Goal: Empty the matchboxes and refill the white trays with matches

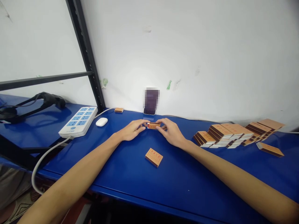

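Observation:
Between my hands is a small matchbox (154,125), standing on its long side on the blue table. Its left end is slightly slid out, and red match heads show there. My right hand (172,132) grips the box's right part, thumb in front and fingers behind. At the left end, the thumb and fingertips of my left hand (133,130) close on the box's edge. Nearer to me, a second matchbox (154,157) lies flat with its printed label up.
Stacked matchboxes (224,133) stand on the right, with a tilted one (271,149) beside them. Another matchbox (119,110) lies by the wall. A phone (150,101) leans there too. Leftward are a white earbud case (102,122), a power strip (79,121) and a black headset (44,101).

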Tool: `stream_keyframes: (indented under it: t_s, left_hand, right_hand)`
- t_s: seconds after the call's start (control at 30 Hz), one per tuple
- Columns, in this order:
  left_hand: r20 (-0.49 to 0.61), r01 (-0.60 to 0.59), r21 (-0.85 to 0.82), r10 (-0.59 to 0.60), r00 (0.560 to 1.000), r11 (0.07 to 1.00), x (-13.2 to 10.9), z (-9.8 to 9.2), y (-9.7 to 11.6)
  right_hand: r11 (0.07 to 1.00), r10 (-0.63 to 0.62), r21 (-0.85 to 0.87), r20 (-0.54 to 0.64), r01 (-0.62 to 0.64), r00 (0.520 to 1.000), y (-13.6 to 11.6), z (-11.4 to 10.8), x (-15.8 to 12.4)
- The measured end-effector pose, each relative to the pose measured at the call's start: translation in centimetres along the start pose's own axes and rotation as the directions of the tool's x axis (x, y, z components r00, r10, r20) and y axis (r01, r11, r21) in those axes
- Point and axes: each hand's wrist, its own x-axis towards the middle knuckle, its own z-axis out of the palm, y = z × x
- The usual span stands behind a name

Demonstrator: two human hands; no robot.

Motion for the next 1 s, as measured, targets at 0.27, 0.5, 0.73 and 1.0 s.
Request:
stream_keyframes:
  t_s: [0.27, 0.5, 0.73, 1.0]
  left_hand:
    - [-0.016, 0.124, 0.094, -0.123, 0.992, 0.988, 0.4, 0.8, 0.2]
    - [-0.001, 0.162, 0.118, -0.163, 0.987, 0.980, 0.9, 0.9, -0.2]
    - [0.019, 0.182, 0.102, -0.185, 0.982, 0.978, 1.2, 0.7, -0.4]
    - [0.040, 0.207, 0.089, -0.211, 0.977, 0.974, 1.3, 0.6, -0.6]
  right_hand:
    - [0.984, -0.095, -0.139, 0.091, 0.107, 0.991, 0.1, -0.5, -0.3]
    - [0.970, -0.143, -0.169, 0.177, 0.173, 0.974, 0.7, -0.5, -0.6]
    - [0.964, -0.106, -0.216, 0.215, 0.153, 0.971, 0.7, -0.7, 0.0]
    - [0.927, 0.045, -0.368, 0.283, 0.065, 0.958, 1.0, -2.5, 0.2]
